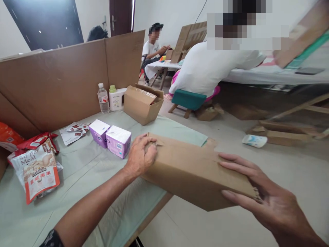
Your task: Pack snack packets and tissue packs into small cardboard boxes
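A brown cardboard box [185, 168] is held between my two hands, partly over the table's right edge and partly beyond it. My left hand [141, 154] grips the box's far left end, fingers curled over its upper edge. At the near right end, my right hand [259, 188] clasps the box with its fingers along the top and its thumb on the side. Two purple tissue packs [118, 142] stand on the table just left of my left hand. What the box contains is hidden from view.
Snack pouches [41, 171] lie at the table's left. A water bottle [103, 98], a white detergent bottle [116, 98] and another carton [144, 106] stand at the back, beside a cardboard screen [64, 82]. A person in white [203, 68] sits on a teal stool [189, 99]; cartons [280, 133] lie on the floor.
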### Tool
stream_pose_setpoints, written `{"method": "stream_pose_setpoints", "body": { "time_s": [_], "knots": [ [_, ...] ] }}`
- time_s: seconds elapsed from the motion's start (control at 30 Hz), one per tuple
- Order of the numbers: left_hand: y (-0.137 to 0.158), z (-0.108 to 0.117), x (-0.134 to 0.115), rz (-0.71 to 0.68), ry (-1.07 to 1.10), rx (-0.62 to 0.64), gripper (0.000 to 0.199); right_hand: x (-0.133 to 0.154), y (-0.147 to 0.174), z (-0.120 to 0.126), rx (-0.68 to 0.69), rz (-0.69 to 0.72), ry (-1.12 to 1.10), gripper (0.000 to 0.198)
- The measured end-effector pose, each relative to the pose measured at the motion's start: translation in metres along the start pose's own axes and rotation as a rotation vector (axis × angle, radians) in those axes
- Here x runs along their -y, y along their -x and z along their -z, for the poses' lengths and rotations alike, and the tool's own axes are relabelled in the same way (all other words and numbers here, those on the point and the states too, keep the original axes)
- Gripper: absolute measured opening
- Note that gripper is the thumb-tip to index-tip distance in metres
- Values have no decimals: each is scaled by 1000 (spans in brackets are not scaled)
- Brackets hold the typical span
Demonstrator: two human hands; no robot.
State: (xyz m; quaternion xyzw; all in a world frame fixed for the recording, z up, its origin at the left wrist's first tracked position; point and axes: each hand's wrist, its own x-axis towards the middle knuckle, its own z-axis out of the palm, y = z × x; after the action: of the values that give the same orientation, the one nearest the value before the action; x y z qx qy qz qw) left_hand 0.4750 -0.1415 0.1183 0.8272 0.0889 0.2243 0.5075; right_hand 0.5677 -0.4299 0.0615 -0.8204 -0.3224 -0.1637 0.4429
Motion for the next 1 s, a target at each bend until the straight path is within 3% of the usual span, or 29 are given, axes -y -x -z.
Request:
{"method": "stream_pose_setpoints", "body": {
  "time_s": [0.13, 0.23, 0.37, 0.5, 0.67, 0.8, 0.93, 1.0],
  "knots": [
    [-35, -19, 8, 53, -15, -13, 56, -8, -15, -8, -128, -37, -99, 47],
    [-30, -28, 22, 51, -51, -6, 65, -16, -35, -17, -232, -85, -69, 48],
    [17, -29, 51, 60, -153, 86, 69, -36, -75, -32, -342, -97, 19, 52],
    [69, -20, 71, 29, -248, 206, 58, -53, -116, -49, -284, -164, -18, 53],
    [104, -8, 74, -39, -318, 265, 46, -53, -146, -66, -218, -210, -85, 49],
    [123, -3, 69, -92, -351, 293, 40, -48, -150, -71, -197, -271, -159, 59],
    [157, 5, 65, -153, -371, 326, 37, -45, -128, -78, -263, -427, -274, 102],
    [180, 12, 66, -190, -399, 352, 38, -42, -104, -85, -270, -541, -322, 114]
  ]
}}
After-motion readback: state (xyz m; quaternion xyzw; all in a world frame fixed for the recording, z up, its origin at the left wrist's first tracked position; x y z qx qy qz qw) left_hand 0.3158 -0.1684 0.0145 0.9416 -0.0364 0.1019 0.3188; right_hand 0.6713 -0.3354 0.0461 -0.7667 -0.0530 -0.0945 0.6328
